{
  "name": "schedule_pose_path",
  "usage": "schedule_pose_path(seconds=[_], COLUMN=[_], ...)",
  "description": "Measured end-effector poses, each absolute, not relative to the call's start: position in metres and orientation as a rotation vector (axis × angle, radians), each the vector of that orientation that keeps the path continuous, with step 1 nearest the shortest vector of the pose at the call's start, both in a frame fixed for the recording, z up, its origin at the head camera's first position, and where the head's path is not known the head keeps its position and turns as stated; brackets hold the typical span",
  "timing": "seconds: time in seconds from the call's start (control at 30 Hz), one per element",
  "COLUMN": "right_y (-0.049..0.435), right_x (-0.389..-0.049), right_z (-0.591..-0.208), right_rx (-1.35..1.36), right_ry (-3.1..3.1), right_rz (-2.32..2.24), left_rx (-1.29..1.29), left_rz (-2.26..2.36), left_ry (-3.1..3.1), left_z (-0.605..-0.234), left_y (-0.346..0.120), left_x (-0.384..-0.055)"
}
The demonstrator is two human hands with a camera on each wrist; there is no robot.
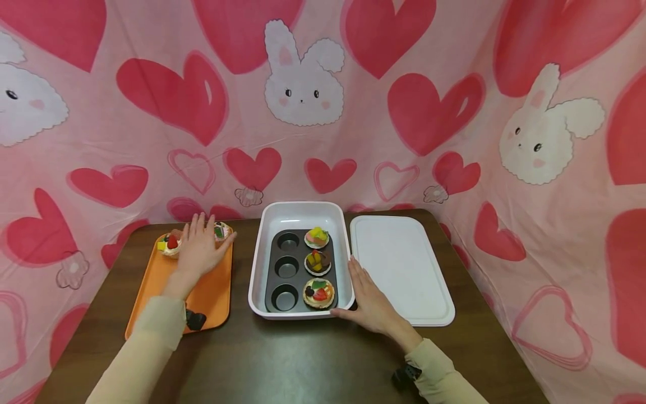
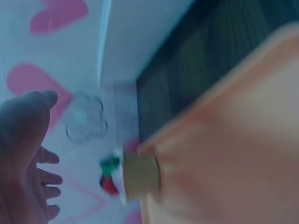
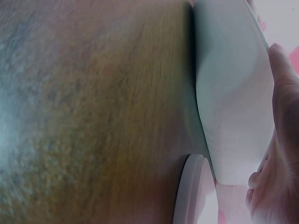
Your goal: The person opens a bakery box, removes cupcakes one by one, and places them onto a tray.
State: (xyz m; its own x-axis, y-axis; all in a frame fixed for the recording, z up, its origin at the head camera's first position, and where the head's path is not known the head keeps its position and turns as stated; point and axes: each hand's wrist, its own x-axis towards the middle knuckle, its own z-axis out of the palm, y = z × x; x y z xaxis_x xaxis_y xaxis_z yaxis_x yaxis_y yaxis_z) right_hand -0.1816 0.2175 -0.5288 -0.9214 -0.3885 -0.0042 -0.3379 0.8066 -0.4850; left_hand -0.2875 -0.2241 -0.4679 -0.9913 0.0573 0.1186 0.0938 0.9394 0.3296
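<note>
My left hand (image 1: 199,251) hovers over the far end of an orange tray (image 1: 214,292), fingers stretched and holding nothing. Fruit-topped tarts flank it: one (image 1: 170,245) to its left, another (image 1: 222,230) by its thumb. The left wrist view shows a tart (image 2: 140,176) upright near the tray's edge, apart from the fingers. Extended fingers of my right hand (image 1: 372,300) rest along the right front corner of a white plastic bin (image 1: 254,269). Inside, a dark muffin pan (image 1: 276,283) carries three tarts (image 1: 318,293) in its right column; its left cups are bare.
A white lid (image 1: 401,269) lies flat on the brown table (image 1: 282,359), right of the bin. Behind and beside the table hangs a pink cloth (image 1: 373,185) with hearts and rabbits. The bin's side wall (image 3: 233,107) stands upright in the right wrist view.
</note>
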Motion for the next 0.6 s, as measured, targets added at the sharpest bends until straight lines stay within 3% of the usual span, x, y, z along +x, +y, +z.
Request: schedule_pose_path(seconds=[0.6], right_y=[0.217], right_x=[-0.182], right_z=[-0.529], right_rx=[-0.632], right_ry=[2.973], right_rz=[-0.605], left_rx=[-0.565], left_rz=[-0.889], left_ry=[-3.048], left_z=[-0.476], left_y=[-0.097], left_x=[-0.292])
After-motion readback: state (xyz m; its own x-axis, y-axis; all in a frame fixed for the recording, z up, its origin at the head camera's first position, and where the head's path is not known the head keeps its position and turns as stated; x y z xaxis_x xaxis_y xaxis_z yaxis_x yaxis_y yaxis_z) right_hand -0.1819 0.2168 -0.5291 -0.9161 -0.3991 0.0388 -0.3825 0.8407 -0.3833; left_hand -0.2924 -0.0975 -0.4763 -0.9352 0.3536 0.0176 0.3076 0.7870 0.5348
